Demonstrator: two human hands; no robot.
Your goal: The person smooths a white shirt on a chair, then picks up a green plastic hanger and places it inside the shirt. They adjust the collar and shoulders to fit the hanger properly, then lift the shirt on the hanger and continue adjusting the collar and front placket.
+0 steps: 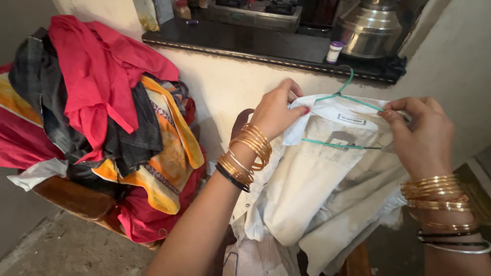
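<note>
A white shirt hangs on a thin green hanger in front of me. My left hand pinches the shirt's collar at its left side, fingers closed on the cloth. At the right shoulder of the shirt my right hand grips the fabric by the hanger's end. Both wrists carry several gold bangles. The lower part of the shirt drapes down over other pale cloth.
A heap of red, dark and yellow clothes lies on a wooden chair at the left. A dark stone ledge behind holds a steel pot and a small white bottle. A pale wall is below it.
</note>
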